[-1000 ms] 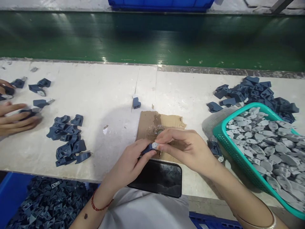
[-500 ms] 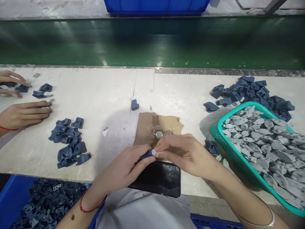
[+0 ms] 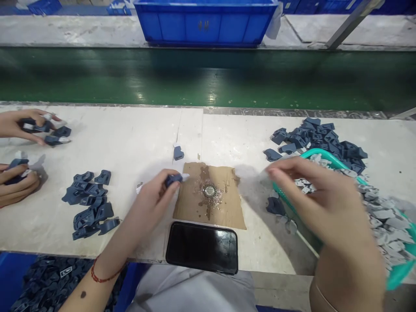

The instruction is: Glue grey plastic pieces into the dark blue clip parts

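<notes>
My left hand (image 3: 156,195) pinches a dark blue part (image 3: 173,179) with a pale tip pointing right, over the left side of a cardboard piece (image 3: 191,203). A small round metal object (image 3: 209,190) sits on the wet middle of the cardboard. My right hand (image 3: 320,199) is in the air above the left side of the green basket (image 3: 320,152), smeared by motion. Its thumb and forefinger tips are near each other, and whether they hold anything is unclear. The basket holds many light grey pieces (image 3: 386,212).
A black phone (image 3: 201,248) lies before the cardboard. Dark blue parts form a left pile (image 3: 87,190) and a right pile (image 3: 325,136); one part (image 3: 178,152) lies alone. Another person's hands (image 3: 19,186) hold parts at far left. Beyond are a green belt (image 3: 113,78) and blue crate (image 3: 204,21).
My hands have parted. The left moved up and left with the blue part; the right moved right, off the part, to the basket. The camera view has shifted, showing more of the crate.
</notes>
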`<state>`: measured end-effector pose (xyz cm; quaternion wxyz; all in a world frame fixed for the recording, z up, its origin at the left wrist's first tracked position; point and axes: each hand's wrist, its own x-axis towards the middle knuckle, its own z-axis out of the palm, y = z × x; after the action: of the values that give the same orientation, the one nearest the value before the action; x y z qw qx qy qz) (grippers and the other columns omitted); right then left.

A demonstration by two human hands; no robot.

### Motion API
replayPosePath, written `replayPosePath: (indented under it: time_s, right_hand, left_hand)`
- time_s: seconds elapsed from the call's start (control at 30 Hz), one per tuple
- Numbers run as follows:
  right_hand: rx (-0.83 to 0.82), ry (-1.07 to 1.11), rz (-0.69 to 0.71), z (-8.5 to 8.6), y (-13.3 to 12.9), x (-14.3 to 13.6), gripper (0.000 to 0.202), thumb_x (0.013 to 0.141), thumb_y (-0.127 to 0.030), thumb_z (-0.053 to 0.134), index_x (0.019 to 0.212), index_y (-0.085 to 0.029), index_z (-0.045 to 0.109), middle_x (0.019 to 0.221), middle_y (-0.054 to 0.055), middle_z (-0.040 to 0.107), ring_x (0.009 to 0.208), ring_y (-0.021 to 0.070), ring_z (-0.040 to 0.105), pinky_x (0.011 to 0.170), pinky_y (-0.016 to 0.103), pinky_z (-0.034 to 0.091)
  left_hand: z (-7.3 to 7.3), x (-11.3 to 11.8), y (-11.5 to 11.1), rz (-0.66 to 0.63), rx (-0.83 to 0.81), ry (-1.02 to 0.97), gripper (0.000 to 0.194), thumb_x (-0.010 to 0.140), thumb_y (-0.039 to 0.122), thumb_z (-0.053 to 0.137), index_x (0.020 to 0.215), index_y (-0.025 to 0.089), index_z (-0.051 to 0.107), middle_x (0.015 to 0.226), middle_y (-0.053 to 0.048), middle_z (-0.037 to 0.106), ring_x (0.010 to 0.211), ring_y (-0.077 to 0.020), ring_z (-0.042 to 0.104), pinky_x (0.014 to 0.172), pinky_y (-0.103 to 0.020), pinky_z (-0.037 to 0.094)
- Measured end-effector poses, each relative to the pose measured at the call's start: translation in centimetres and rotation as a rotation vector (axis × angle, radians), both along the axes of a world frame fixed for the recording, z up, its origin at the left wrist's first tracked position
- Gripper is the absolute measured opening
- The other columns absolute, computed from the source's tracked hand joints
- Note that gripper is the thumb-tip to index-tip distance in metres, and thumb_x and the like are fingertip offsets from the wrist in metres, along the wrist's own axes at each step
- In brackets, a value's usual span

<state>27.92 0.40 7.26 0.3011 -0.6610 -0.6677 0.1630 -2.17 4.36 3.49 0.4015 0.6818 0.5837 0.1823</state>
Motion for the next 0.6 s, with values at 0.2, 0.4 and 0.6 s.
replayPosePath:
  time_s: [0.2, 0.4, 0.6]
  right_hand:
    - [-0.359, -0.695, -0.233, -2.9, -0.3, 6.2, 0.033, 0.093, -0.028, 0.043, 0.111, -0.027, 0.072, 0.113, 0.01, 0.07, 0.084, 0.0298, 0.068, 0.056, 0.036, 0.044]
    - [-0.52, -0.868, -0.193, -5.0, 0.3, 5.2, 0.043, 0.099, -0.021, 0.029, 0.12, -0.02, 0.067, 0.118, 0.016, 0.063, 0.102, 0.0336, 0.068, 0.067, 0.039, 0.049]
    - [-0.535, -0.821, -0.177, -4.8, 0.3, 6.1, 0.044, 0.1, -0.025, 0.031, 0.122, -0.022, 0.069, 0.119, 0.018, 0.067, 0.083, 0.0321, 0.07, 0.058, 0.04, 0.048]
  left_hand:
    - [-0.7, -1.9, 3.5, 0.118, 0.184, 0.257, 0.054, 0.098, 0.042, 0.045, 0.143, 0.015, 0.052, 0.122, -0.014, 0.068, 0.097, -0.0285, 0.065, 0.082, -0.041, 0.053]
    - [-0.5, -5.2, 2.4, 0.141, 0.347, 0.403, 0.049, 0.098, 0.044, 0.045, 0.136, 0.016, 0.06, 0.139, -0.016, 0.062, 0.126, -0.0352, 0.056, 0.112, -0.054, 0.042]
    - [-0.2, -11.2, 0.8, 0.229, 0.316, 0.676, 0.054, 0.097, 0.05, 0.045, 0.135, 0.014, 0.059, 0.15, -0.024, 0.051, 0.142, -0.0466, 0.041, 0.115, -0.063, 0.033]
